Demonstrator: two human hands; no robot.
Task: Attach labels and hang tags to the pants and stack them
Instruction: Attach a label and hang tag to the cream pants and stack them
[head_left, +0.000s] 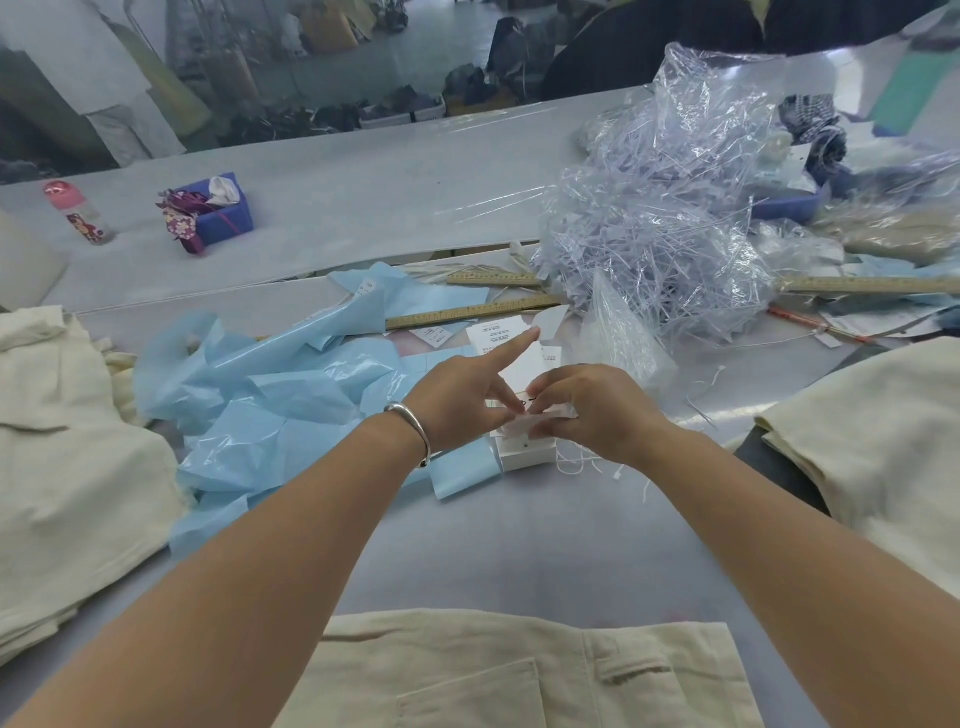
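Observation:
Cream pants (519, 675) lie flat at the near table edge, a back pocket facing up. Over a small stack of white hang tags (524, 452) in the table's middle, both hands meet. My left hand (462, 395) pinches a thin white tag (519, 423) with thumb and middle finger while its forefinger points straight out. My right hand (592, 410) pinches the same tag from the right side. White tag strings (576, 465) lie just beside the stack. More white labels (498, 338) lie beyond the hands.
Folded cream pants are piled at the left (62, 452) and at the right (883, 441). Crumpled blue plastic (270, 389) spreads left of the hands. A heap of clear plastic fasteners (660, 249), wooden rulers (467, 314), a blue box (218, 213) and a bottle (78, 213) lie farther back.

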